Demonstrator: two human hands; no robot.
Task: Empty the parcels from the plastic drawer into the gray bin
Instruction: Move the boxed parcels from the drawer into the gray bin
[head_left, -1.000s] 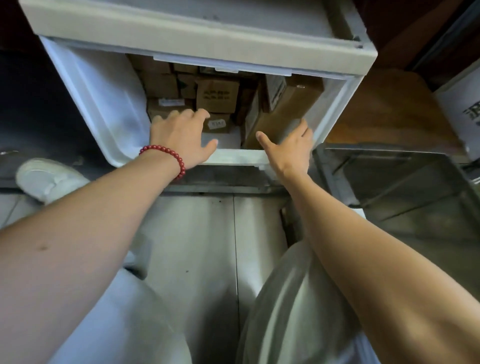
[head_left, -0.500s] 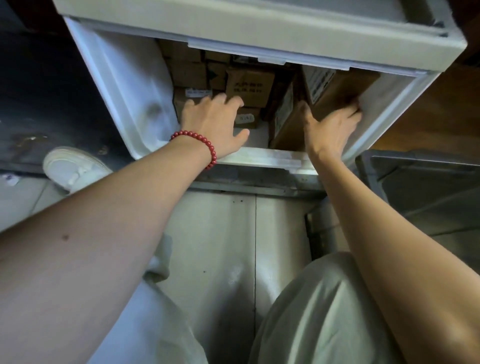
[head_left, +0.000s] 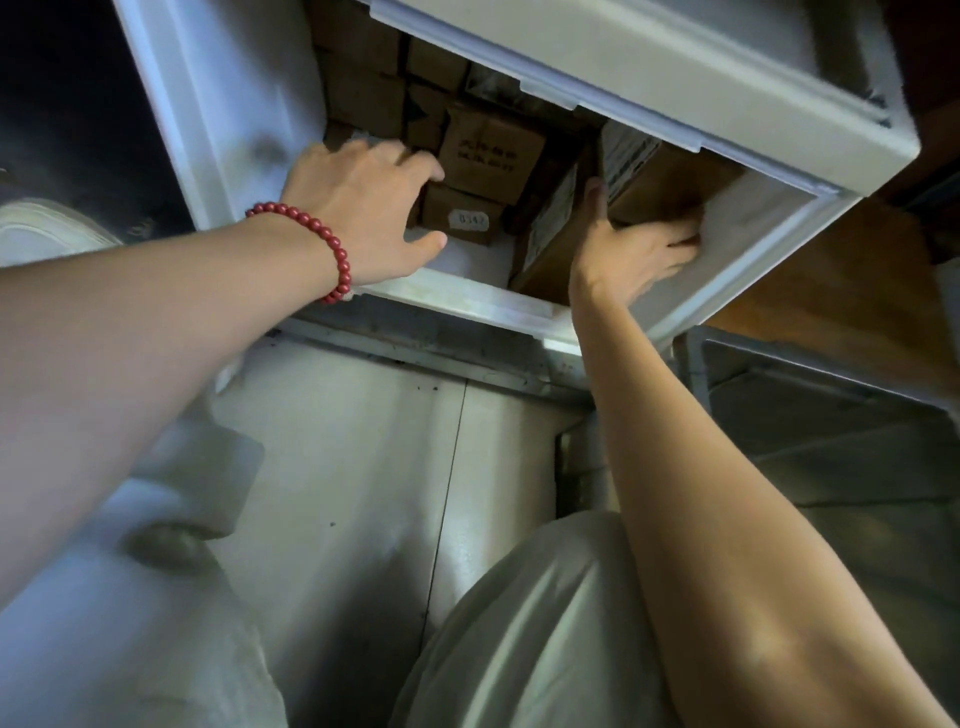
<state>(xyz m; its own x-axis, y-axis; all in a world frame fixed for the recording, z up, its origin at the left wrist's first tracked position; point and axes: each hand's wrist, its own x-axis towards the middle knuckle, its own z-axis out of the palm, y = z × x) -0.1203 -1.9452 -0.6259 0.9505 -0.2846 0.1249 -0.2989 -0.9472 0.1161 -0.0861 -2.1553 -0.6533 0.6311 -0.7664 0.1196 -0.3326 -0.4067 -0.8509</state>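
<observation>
Reaching into the plastic drawer (head_left: 467, 304), your right hand (head_left: 631, 254) curls its fingers around the big box (head_left: 660, 187) at right. Your left hand (head_left: 363, 208) lies with fingers loosely spread on smaller parcels (head_left: 483, 150). Next, probably lift the box clear and swing it right to the gray bin (head_left: 831, 415).

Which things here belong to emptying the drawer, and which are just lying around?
Part of the job:
plastic drawer
cardboard parcels
large box under the right hand
left hand
gray bin

Just lying about:
white shoe
red bead bracelet
</observation>
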